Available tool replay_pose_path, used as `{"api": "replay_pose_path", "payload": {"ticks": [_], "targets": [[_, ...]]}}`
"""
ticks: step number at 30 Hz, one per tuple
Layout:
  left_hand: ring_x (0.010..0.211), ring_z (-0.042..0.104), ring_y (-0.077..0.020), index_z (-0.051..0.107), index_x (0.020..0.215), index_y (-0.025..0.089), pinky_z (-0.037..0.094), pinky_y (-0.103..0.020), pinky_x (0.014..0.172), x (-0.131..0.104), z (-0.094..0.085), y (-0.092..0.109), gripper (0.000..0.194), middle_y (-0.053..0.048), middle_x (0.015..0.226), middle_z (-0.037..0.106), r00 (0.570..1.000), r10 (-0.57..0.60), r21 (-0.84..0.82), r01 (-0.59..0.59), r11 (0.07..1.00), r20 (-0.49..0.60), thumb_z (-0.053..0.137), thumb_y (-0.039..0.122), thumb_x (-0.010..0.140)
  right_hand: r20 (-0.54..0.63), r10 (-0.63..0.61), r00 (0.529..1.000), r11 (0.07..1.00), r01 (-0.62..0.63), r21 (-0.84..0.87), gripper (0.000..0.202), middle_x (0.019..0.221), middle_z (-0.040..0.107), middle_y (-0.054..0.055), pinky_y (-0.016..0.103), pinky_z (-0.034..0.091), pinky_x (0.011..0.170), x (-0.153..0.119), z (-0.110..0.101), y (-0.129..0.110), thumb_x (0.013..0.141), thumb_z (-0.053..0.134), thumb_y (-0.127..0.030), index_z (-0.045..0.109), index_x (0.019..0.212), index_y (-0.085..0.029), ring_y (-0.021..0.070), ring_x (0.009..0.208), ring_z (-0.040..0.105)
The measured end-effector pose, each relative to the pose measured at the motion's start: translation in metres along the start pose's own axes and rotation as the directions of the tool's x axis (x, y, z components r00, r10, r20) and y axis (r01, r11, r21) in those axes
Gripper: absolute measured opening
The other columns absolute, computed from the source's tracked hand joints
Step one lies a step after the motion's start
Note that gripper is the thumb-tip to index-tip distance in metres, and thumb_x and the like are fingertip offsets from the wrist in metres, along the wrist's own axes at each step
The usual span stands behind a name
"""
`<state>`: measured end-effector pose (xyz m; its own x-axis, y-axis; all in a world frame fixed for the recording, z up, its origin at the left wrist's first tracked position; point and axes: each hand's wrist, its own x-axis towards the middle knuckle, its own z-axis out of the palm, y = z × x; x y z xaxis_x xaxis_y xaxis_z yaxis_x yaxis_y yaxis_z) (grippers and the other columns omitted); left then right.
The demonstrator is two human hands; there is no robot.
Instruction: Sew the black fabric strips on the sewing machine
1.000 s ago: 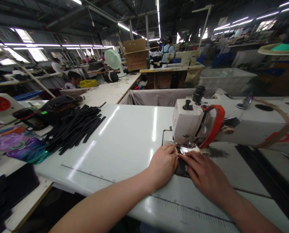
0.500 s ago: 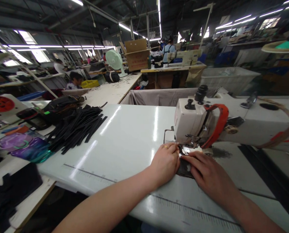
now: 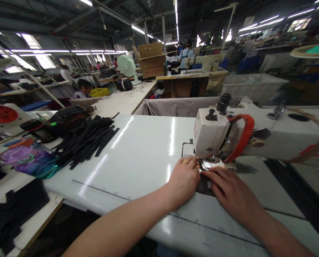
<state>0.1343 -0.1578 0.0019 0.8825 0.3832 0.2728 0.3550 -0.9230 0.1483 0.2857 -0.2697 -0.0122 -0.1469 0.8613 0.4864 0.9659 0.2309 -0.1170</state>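
At the needle end of a white sewing machine [image 3: 202,130], both my hands rest close together. My left hand [image 3: 185,182], with a ring on one finger, is closed, its curled fingertips beside the metal presser foot [image 3: 206,165]. What those fingers hold, if anything, is hidden. My right hand [image 3: 230,187] lies to the right of the foot, fingers stretched forward and the thumb apart. Its index fingertip touches down just in front of the foot. Between the hands shows a dark flat patch [image 3: 206,185]; whether it is fabric or a machine plate I cannot tell.
Black strips [image 3: 87,141] are heaped on the left of the white tabletop [image 3: 140,153]. A purple-teal pouch [image 3: 32,160] and dark cloth [image 3: 28,200] lie further left. Long black strips [image 3: 295,192] run under the machine arm. A fan [image 3: 127,66] and cardboard box [image 3: 151,60] stand behind.
The view has shifted very slightly. Both hands stay at the presser foot, with almost no visible movement.
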Motion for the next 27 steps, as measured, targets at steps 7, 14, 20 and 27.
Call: {"api": "replay_pose_path", "payload": {"ticks": [7, 14, 20, 27], "targets": [[0.114, 0.056, -0.0241, 0.063, 0.109, 0.011, 0.044, -0.041, 0.103, -0.007, -0.007, 0.001, 0.023, -0.011, 0.115, 0.065, 0.999, -0.018, -0.049, 0.016, 0.999, -0.034, 0.05, 0.019, 0.093, -0.003, -0.018, 1.0, 1.0, 0.018, -0.006, 0.031, 0.105, 0.064, 0.01, 0.041, 0.054, 0.079, 0.0, -0.002, 0.0, 0.091, 0.04, -0.012, 0.06, 0.113, -0.017, 0.0244, 0.092, 0.062], [0.114, 0.056, -0.02, 0.068, 0.097, 0.018, 0.045, -0.035, 0.102, 0.036, 0.003, -0.051, 0.023, -0.007, 0.113, 0.066, 0.994, 0.05, -0.294, -0.078, 0.953, -0.102, 0.05, 0.006, 0.088, -0.08, -0.08, 0.994, 0.997, 0.078, -0.021, 0.029, 0.102, 0.065, 0.008, 0.04, 0.054, 0.078, -0.002, -0.003, 0.001, 0.092, 0.039, -0.013, 0.061, 0.11, -0.02, 0.0237, 0.091, 0.063], [0.116, 0.055, -0.0231, 0.069, 0.082, 0.019, 0.037, -0.04, 0.109, 0.051, -0.023, -0.089, 0.005, -0.006, 0.104, 0.07, 0.99, 0.039, -0.257, -0.004, 0.967, 0.133, 0.065, 0.018, 0.084, -0.072, -0.045, 0.996, 0.998, 0.048, 0.046, 0.027, 0.102, 0.065, 0.008, 0.04, 0.056, 0.079, -0.003, -0.006, 0.002, 0.093, 0.04, -0.013, 0.063, 0.106, -0.021, 0.0231, 0.092, 0.063], [0.056, 0.061, -0.0147, 0.062, 0.092, 0.012, 0.053, -0.029, 0.058, -0.001, -0.047, -0.063, 0.023, -0.002, 0.067, 0.065, 0.854, -0.304, -0.708, 0.52, 0.478, 0.423, 0.071, 0.028, 0.078, -0.132, -0.114, 0.985, 0.984, 0.13, 0.122, 0.028, 0.109, 0.062, 0.011, 0.032, 0.056, 0.08, 0.008, -0.015, -0.02, 0.096, 0.043, -0.016, 0.059, 0.118, -0.017, 0.02, 0.096, 0.062]]}}
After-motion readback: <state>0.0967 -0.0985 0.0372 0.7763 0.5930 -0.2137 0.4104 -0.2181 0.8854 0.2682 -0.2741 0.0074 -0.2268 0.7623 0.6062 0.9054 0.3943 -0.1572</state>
